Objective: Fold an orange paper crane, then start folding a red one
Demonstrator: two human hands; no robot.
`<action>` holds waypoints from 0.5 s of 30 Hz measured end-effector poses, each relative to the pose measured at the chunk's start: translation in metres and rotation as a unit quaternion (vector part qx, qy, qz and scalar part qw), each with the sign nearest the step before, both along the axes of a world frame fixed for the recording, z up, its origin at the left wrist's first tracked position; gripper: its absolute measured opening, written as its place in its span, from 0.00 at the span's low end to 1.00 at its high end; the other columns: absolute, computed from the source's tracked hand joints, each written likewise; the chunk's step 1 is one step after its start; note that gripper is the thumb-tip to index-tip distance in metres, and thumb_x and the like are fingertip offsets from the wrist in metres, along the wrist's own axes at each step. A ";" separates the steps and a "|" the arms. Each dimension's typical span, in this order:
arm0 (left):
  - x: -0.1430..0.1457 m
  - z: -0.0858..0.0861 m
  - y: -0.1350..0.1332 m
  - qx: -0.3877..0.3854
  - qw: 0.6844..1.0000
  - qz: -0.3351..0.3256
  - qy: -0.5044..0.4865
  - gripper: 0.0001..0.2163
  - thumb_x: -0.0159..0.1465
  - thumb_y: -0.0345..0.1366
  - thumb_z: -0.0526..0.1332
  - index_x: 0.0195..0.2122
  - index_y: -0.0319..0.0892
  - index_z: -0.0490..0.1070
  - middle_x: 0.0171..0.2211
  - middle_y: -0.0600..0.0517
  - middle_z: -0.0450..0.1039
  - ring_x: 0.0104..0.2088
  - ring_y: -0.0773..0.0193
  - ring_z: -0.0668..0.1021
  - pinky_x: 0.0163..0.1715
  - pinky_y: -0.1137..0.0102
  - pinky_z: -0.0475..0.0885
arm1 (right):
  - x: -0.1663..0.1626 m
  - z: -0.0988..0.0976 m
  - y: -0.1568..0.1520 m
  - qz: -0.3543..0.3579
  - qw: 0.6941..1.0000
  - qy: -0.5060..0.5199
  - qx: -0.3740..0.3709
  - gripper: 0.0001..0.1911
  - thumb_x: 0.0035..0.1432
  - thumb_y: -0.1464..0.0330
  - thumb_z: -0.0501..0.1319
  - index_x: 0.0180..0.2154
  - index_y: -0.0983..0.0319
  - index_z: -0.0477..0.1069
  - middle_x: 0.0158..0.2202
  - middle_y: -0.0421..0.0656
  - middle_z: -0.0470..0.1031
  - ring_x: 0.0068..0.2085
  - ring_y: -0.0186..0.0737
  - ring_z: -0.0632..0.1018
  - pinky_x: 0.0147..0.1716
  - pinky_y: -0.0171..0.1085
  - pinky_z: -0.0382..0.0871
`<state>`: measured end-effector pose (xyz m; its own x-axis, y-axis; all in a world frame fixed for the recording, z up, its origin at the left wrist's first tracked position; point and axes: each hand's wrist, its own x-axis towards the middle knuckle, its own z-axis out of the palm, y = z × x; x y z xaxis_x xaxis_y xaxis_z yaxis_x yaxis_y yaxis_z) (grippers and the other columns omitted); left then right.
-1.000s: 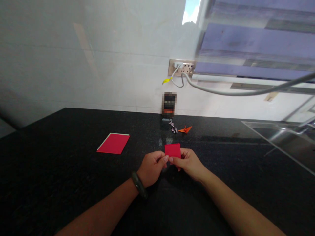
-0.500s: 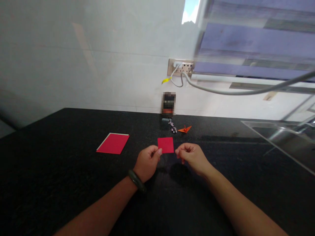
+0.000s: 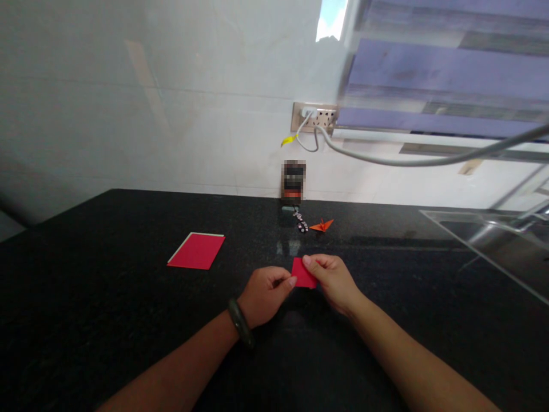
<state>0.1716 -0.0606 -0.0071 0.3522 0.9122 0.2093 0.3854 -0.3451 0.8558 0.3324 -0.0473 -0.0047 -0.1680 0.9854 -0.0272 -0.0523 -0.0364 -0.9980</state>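
A small folded red paper (image 3: pixel 302 274) sits between my two hands just above the black countertop (image 3: pixel 107 297). My left hand (image 3: pixel 266 294), with a dark bangle on the wrist, pinches the paper's left edge with curled fingers. My right hand (image 3: pixel 332 280) grips its top right part, fingers folded over it. Most of the paper is hidden by my fingers.
A stack of red paper sheets (image 3: pixel 196 250) lies to the left. An orange paper crane (image 3: pixel 322 225) and a small patterned object (image 3: pixel 302 223) sit near the wall by a dark blurred item (image 3: pixel 294 182). A wall socket (image 3: pixel 314 116) with a white cable hangs above. A steel sink (image 3: pixel 493 240) lies right.
Half a second ago only my left hand held the paper, up and flat. Now my right hand has taken hold again, and the paper sits lower and closer to me.
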 end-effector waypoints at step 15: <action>0.000 -0.003 0.001 -0.037 0.999 -0.009 -0.016 0.15 0.57 0.43 0.54 0.19 0.38 0.62 0.17 0.58 0.56 0.20 0.71 0.60 0.20 0.75 0.56 | 0.002 0.004 -0.001 0.035 0.998 -0.038 0.019 0.17 0.43 0.56 0.63 0.23 0.65 0.69 0.17 0.36 0.64 0.19 0.27 0.61 0.19 0.29 0.53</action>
<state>0.1715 -0.0596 -0.0103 0.3619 0.9195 0.1532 0.3514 -0.2868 0.8912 0.3347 -0.0483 -0.0010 -0.2355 0.9719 -0.0051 0.0245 0.0007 -0.9997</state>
